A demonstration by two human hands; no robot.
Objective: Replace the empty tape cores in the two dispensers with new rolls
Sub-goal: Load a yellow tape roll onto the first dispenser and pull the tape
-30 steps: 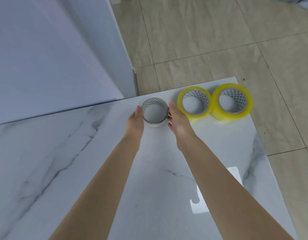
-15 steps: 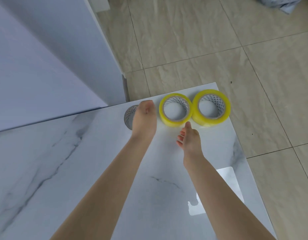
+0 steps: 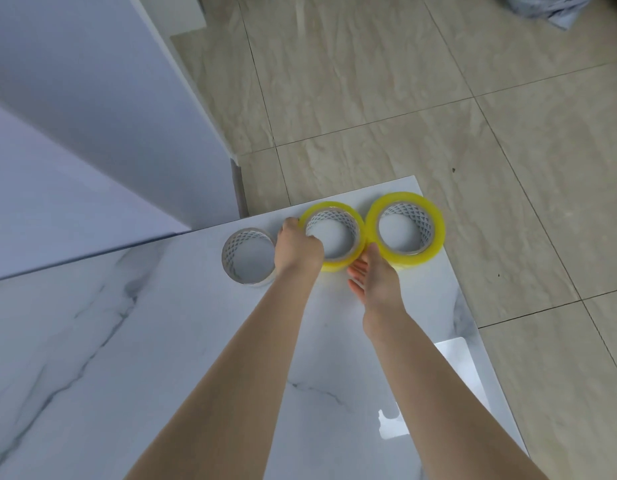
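Note:
An empty tape core (image 3: 248, 255), pale with a lattice-printed inside, lies flat near the far edge of the white marble table (image 3: 161, 341). To its right lie two new yellow tape rolls side by side: the nearer roll (image 3: 336, 227) and the far right roll (image 3: 405, 230). My left hand (image 3: 298, 249) grips the left rim of the nearer yellow roll, fingers curled over it. The fingers of my right hand (image 3: 372, 271) touch that same roll's near right side, in the gap between the two rolls. No dispenser is in view.
The table's far edge and right edge run close to the rolls, with beige tiled floor (image 3: 404, 98) beyond. A white wall or cabinet (image 3: 92, 133) rises at the left. A bright window reflection (image 3: 456, 375) lies on the table near the right edge.
Both hands let go of the empty core, which now lies alone on the table. They moved right onto the nearer yellow roll, the left hand closing on its rim.

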